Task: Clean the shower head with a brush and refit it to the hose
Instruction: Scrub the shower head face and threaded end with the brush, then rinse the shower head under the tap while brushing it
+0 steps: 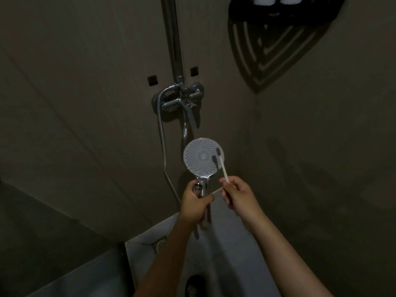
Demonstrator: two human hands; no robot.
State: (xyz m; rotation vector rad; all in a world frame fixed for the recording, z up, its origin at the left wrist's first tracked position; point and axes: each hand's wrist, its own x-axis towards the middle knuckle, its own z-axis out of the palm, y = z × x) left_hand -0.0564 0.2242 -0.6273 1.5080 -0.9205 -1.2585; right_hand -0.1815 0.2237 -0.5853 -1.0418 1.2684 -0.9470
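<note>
- Dim shower room, and the shower head (201,156) is up in mid-air in front of the wall (85,82), its white face turned to the camera.
- The left hand (194,202) has its grip clamped round the chrome handle.
- The right hand (237,195) pinches a pale brush (222,166), its dark bristles down on the right side of the face.
- The hose (162,142) hangs from the tap (177,101) down the wall and runs behind the left hand; I can't tell whether it's joined to the handle.
- A pipe (173,39) rises above the tap.
- A black corner shelf (278,16) sits top right and throws a striped shadow.
- Below is a pale tiled floor (225,254) with a round drain (159,245).
</note>
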